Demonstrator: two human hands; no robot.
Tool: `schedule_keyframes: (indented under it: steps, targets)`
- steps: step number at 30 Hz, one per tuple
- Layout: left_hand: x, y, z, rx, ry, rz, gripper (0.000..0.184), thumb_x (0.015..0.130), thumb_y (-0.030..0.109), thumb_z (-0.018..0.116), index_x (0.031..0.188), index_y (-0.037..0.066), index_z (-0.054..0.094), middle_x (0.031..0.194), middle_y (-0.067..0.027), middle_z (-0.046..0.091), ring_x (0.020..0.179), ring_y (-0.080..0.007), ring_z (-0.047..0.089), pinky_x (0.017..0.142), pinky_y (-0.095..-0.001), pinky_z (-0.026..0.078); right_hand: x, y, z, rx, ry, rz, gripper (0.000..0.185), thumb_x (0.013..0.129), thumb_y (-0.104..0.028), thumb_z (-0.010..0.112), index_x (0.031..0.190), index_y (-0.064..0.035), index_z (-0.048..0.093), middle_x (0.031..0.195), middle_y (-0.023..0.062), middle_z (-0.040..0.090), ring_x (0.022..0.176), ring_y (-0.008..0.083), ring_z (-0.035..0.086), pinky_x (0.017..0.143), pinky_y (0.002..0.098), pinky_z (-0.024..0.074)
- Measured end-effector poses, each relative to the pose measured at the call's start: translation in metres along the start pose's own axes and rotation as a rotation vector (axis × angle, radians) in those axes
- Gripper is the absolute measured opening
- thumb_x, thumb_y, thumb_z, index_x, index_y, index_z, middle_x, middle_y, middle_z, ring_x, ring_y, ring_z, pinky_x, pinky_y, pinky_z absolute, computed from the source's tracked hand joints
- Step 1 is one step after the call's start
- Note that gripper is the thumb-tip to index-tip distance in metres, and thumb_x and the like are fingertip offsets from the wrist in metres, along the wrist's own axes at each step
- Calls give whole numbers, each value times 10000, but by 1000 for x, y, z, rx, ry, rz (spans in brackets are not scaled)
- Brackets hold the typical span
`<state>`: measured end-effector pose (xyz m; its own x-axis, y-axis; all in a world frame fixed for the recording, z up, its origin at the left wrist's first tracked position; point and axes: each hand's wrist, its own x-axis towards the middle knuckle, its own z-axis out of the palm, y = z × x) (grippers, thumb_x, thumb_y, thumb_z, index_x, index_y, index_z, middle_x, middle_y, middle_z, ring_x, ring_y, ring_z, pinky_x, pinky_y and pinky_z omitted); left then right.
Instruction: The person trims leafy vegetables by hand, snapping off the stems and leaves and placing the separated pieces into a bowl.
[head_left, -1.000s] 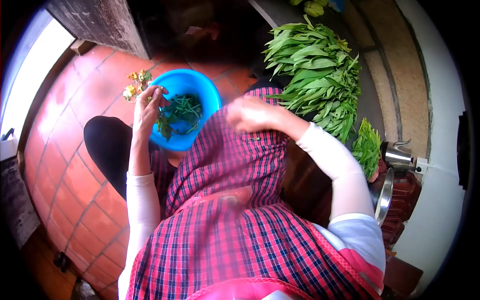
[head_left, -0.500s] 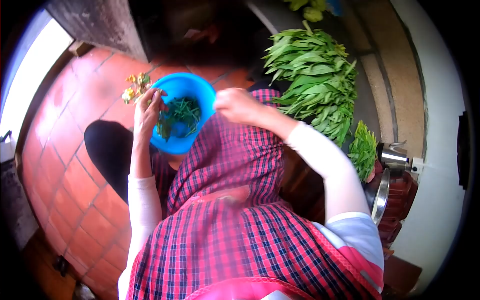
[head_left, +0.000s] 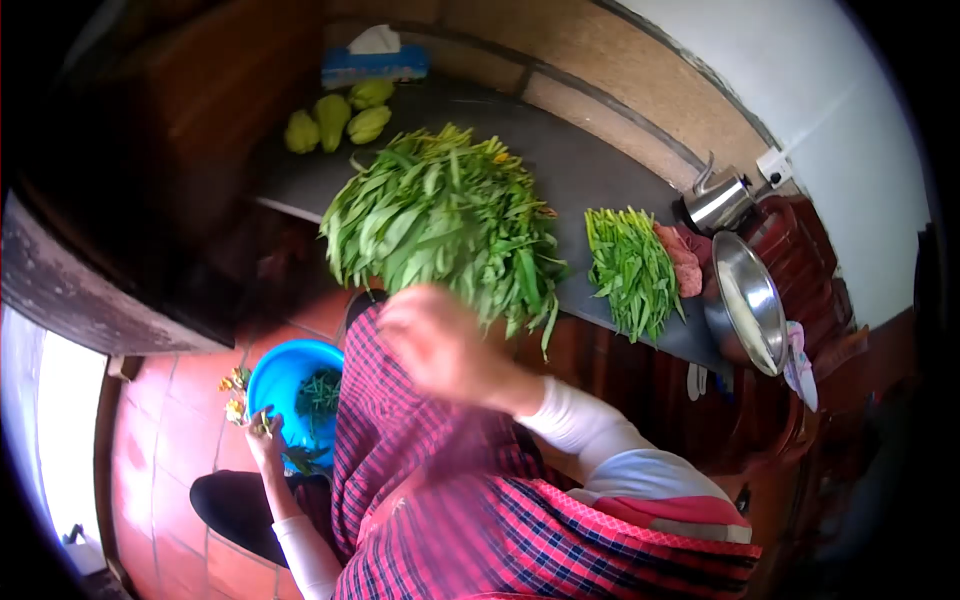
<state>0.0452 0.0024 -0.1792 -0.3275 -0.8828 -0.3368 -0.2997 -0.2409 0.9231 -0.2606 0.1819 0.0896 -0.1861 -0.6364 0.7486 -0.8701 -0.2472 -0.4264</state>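
My left hand [head_left: 264, 442] is at the left rim of a blue plastic basin [head_left: 268, 372], fingers pinched together; what they hold is too small to make out. Cut dark green leaves and stems [head_left: 318, 394] lie inside the basin. My right hand [head_left: 432, 340] is smeared by motion above my checked apron [head_left: 400, 420], just in front of a large heap of long-leaved greens [head_left: 440, 220]. Whether its fingers hold anything does not show. Yellowish flower-like scraps [head_left: 235, 395] sit beside the basin's left side.
On the dark counter [head_left: 560, 150] are several chayotes [head_left: 332, 122], a tissue box [head_left: 375, 66] and a smaller bundle of greens [head_left: 632, 270]. A steel kettle [head_left: 718, 203] and a metal bowl [head_left: 765, 310] stand to the right. Red tiles [head_left: 165, 450] cover the floor.
The view has swung right toward the counter. My right hand has moved from beside the basin's rim to near the large heap of greens. My left hand stays by the basin.
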Motion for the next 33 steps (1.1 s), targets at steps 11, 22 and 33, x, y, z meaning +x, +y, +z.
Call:
schedule_keyframes:
  steps: [11,22,33]
  targets:
    - [-26,29,31,-15,-115,0,184,928,157,584,998,9,666,657,-20,630,447,-30,395,419,-194,304,-19,226,-157,-738,-194,398,34,779,-87,633,803,-94,656,884,60,668,870,305,607,748,432,479]
    - [-62,96,67,154,-128,186,161,831,87,614,935,-1,701,697,-35,660,585,-75,544,557,-232,434,42,152,-232,84,-37,541,88,905,-72,579,929,-1,624,744,34,648,648,81,589,596,227,488]
    - [-160,199,94,194,-240,736,204,706,-97,653,870,19,690,783,-101,594,709,-246,611,631,-326,484,17,56,-49,559,-400,625,116,924,-46,579,978,12,664,780,34,655,662,67,583,626,199,479]
